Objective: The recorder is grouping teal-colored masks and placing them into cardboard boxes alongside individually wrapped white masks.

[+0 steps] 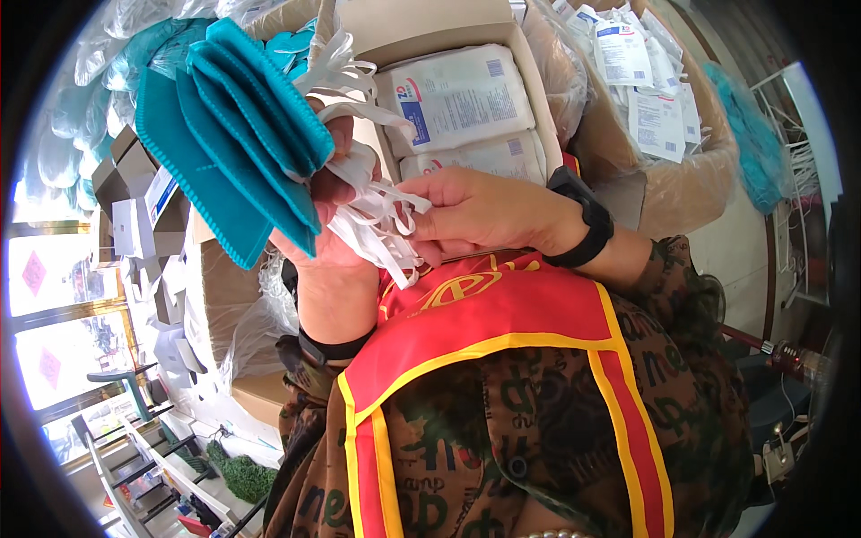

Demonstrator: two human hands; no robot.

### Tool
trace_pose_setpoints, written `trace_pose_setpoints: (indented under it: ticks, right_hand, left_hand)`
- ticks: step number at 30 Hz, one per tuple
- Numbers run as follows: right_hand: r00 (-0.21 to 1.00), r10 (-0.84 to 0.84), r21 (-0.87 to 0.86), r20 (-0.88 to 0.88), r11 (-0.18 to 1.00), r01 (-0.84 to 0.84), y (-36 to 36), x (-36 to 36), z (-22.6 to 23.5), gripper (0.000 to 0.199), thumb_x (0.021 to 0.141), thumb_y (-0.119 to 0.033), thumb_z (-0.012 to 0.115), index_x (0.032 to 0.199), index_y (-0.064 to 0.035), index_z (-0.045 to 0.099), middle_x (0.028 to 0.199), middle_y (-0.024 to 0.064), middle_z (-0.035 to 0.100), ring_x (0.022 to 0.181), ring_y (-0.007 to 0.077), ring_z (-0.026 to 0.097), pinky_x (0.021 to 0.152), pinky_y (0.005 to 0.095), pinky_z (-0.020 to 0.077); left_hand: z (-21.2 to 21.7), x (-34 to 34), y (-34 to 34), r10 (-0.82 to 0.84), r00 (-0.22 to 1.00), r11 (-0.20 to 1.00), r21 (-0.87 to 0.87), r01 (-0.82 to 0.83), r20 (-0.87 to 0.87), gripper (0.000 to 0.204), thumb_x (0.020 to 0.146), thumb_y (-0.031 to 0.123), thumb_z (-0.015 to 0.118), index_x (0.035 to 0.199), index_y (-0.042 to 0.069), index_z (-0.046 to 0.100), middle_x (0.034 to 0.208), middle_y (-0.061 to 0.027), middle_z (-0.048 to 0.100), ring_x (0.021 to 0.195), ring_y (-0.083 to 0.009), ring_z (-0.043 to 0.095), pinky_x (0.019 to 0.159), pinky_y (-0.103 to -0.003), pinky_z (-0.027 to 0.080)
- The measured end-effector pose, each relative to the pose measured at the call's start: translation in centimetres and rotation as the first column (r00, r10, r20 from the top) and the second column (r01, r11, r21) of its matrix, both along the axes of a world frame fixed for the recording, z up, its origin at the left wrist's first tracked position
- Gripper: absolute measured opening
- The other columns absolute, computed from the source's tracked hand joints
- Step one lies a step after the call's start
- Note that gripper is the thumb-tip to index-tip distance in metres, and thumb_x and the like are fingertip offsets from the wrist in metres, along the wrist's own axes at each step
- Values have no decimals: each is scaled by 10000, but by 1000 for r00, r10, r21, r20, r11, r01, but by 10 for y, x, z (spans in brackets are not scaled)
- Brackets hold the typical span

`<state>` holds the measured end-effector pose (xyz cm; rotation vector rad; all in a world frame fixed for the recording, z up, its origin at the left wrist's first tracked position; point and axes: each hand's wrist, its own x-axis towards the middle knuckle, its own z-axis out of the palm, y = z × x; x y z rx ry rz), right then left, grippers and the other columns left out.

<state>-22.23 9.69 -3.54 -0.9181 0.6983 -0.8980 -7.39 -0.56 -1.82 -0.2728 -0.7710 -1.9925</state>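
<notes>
My left hand [327, 224] is raised close to the camera and grips a stack of several folded teal face masks [238, 134] by their near edge. White elastic straps [372, 211] hang from the masks in a tangle. My right hand [484, 215], with a black watch on the wrist, pinches those straps just right of the left hand. Both hands are over my chest, which is covered by a red vest with yellow trim.
An open cardboard box [529, 67] behind the hands holds white sealed packets [457, 94]. A plastic-lined carton [682, 188] at the right holds more packets. Bags of teal masks [108, 81] pile at the upper left. A ladder [117, 466] stands at the lower left.
</notes>
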Motion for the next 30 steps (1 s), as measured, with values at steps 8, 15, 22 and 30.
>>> trace_pose_setpoints:
  ticks: [8, 15, 22, 30]
  right_hand:
    - [991, -5, 43, -130, 999, 10, 3, -6, 4, 236, 959, -235, 534, 1061, -31, 593, 680, 1, 558, 516, 33, 447, 457, 190, 323]
    - [971, -158, -140, -181, 981, 133, -3, -5, 8, 235, 975, -262, 524, 999, -40, 599, 661, -22, 533, 557, 48, 449, 517, 205, 355]
    - [908, -263, -272, -326, 946, 176, -5, -10, 5, 212, 988, -251, 513, 970, -50, 578, 629, -26, 508, 601, 57, 461, 569, 231, 380]
    - [940, -183, -229, -287, 966, 118, -2, -7, 17, 275, 981, -251, 516, 1159, -47, 562, 641, -25, 531, 597, 57, 466, 570, 217, 376]
  left_hand:
    - [16, 19, -23, -132, 990, 989, -65, 134, 41, 373, 887, 174, 631, 1167, -60, 553, 1037, -181, 561, 580, -132, 514, 551, -202, 502]
    - [11, 9, -22, -102, 995, 995, -18, 102, -21, 369, 909, 150, 598, 1118, -114, 445, 923, -142, 495, 515, -111, 530, 556, -198, 512]
    - [17, 10, -14, -239, 968, 971, 22, 238, 71, 431, 904, 170, 627, 1166, -116, 437, 971, -139, 495, 561, -100, 541, 628, -188, 517]
    - [16, -3, -7, -265, 964, 964, -30, 265, -18, 461, 886, 120, 644, 1218, -111, 423, 996, -133, 499, 605, -93, 553, 645, -188, 517]
